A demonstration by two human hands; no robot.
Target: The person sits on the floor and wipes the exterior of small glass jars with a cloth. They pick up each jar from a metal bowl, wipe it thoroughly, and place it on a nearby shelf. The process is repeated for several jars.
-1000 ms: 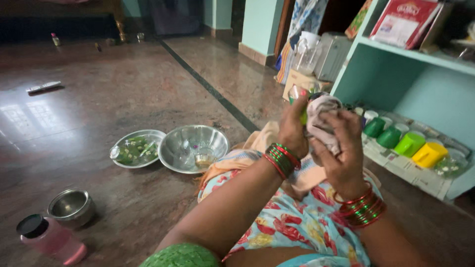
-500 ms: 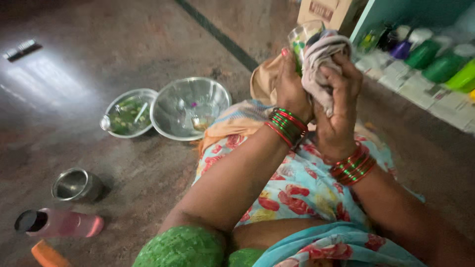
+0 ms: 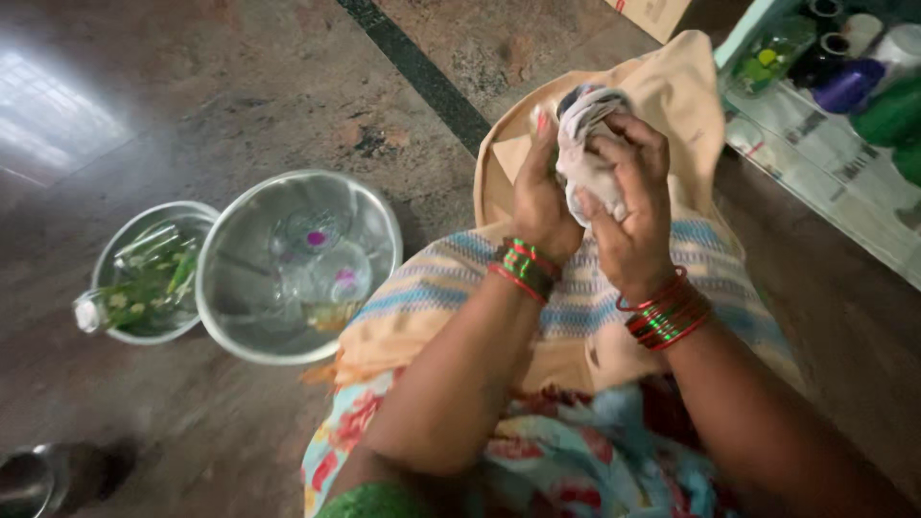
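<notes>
In the upper middle of the frame the left hand is wrapped around a small glass, of which only a sliver shows, while the right hand grips a grey cloth bunched over and into the glass. Both hands are clenched on what they hold, above a beige towel spread over the lap. The wiping looks to be mid-way: the cloth covers the glass, so how dry it is cannot be told. At centre left a large steel bowl holds more glasses in water, so these seem yet to be wiped. Beside it, at the far left, sits a smaller steel bowl with green pieces.

Compared with half a second ago, the hands have come lower and closer to the lap, the glass is more hidden by cloth and fingers, and the view has tipped downward, cutting off the pink bottle.
</notes>
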